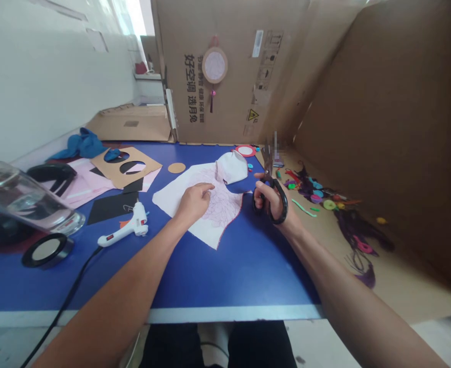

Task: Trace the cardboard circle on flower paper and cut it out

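Pressing flat on the patterned cloth in the middle of the blue table, the left hand holds nothing. Farther along, toward the right edge, the right hand grips black scissors, blades pointing up. Cutting looks about to start; blades must meet the cloth's edge.

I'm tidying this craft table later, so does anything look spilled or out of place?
Yes: small coloured craft bits and dark tassels lie scattered over the cardboard sheet at right, past the right hand holding the scissors.
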